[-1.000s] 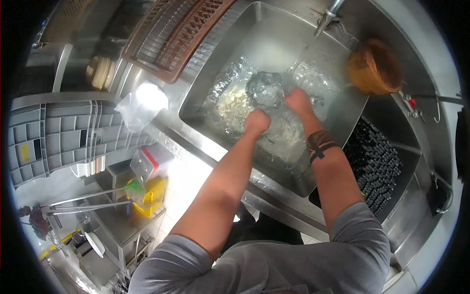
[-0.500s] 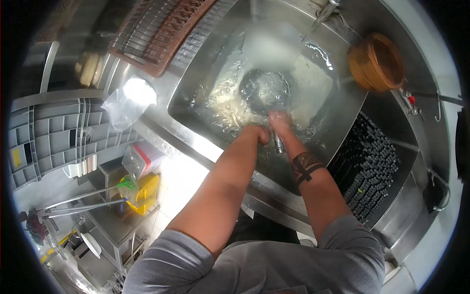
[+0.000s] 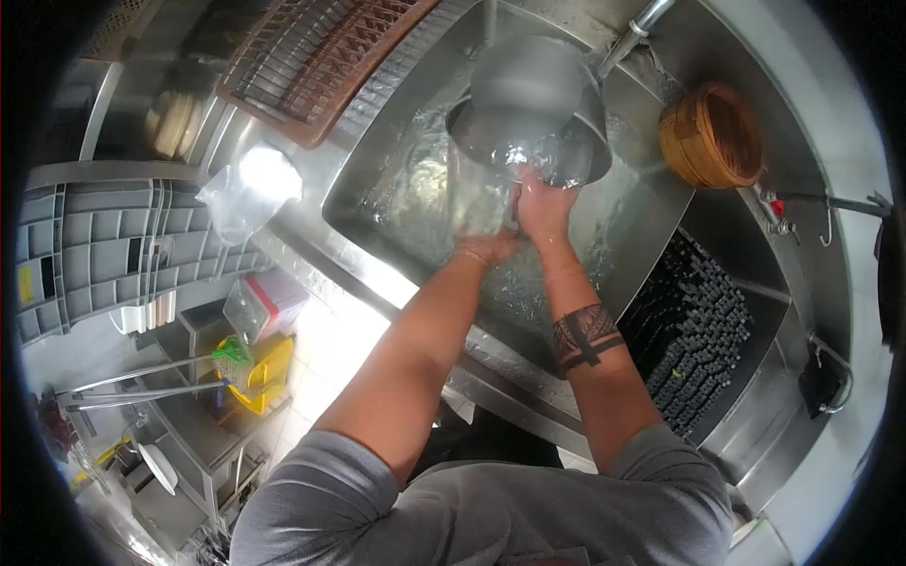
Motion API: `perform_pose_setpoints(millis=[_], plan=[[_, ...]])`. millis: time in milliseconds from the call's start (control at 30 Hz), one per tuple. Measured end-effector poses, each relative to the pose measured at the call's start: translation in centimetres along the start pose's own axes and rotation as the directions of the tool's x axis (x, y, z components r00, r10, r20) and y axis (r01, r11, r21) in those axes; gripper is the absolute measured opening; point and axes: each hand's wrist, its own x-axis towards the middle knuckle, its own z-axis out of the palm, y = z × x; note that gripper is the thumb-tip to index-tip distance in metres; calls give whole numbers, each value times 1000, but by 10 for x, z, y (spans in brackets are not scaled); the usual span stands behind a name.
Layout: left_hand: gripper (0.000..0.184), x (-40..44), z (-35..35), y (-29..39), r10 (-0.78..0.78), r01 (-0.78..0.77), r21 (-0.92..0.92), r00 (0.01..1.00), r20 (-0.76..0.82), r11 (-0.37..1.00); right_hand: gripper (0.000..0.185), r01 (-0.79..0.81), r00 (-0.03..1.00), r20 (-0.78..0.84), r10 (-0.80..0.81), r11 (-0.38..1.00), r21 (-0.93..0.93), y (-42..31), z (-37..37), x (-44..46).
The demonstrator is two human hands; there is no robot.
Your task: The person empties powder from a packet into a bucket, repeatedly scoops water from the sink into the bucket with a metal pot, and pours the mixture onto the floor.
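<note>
Presently, we have the metal vessel (image 3: 530, 127) at the far side of the sink (image 3: 363, 193), its near edge at the fingers of our right hand (image 3: 545, 203), which are closed on it. Our left hand (image 3: 486, 247) is partly under the water, nearer to us; we cannot tell whether its fingers grasp something.

Between the vessel and the left wall there is open water; at right also some room remains before the sink's edge. The faucet (image 3: 630, 42) stands close to the vessel's far right side, and it can obstruct. On the surface (image 3: 307, 259), the brown rack (image 3: 310, 132) and a plastic bag (image 3: 231, 208) lie at left; a wooden round container (image 3: 689, 141) is at right.
</note>
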Motion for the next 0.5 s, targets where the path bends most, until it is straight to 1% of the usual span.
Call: perform_pose_setpoints(millis=[33,100,133,200,233,267,300,333,367,400,433,467,500], plan=[[56,-11,-6,5,-36,36,-11,999,-13,999,27,75,997,-37,-75,997,13,-15,1,3],[55,-32,-19,18,-100,100,-19,995,-3,995,28,-115,987,110,118,993,-32,-52,-6,6],[55,-42,-25,24,-127,127,-19,992,4,992,28,-111,986,118,114,993,-32,-63,-6,9],[54,-59,-39,37,-160,160,-1,987,31,987,29,107,991,102,-86,967,-231,-77,-4,14],[54,-65,-45,43,-169,169,15,984,49,986,29,112,990,110,-89,967,-230,-79,-3,16],[54,-70,-51,49,-170,168,36,983,70,985,29,102,986,154,-70,972,-213,-82,-1,18],[53,-72,-56,54,-156,151,72,984,81,986,30,142,966,218,-139,990,4,-53,0,30],[53,-77,-60,58,-144,135,107,986,85,985,32,143,937,280,-208,961,236,-25,0,41],[51,-79,-61,58,-122,110,150,990,72,983,33,105,900,339,-274,891,442,3,0,53],[50,-80,-61,57,-100,86,195,993,60,977,33,565,787,393,-475,811,-153,-17,-9,61],[47,-81,-61,56,-55,39,293,997,49,955,34,751,627,553,-548,240,-615,-32,-17,66],[47,-84,-60,50,-52,38,283,998,41,958,34,759,617,562,-551,230,-609,-48,-26,69],[43,-91,-62,39,26,-7,312,998,-58,950,34,809,513,562,-648,146,-570,-56,-35,74]])
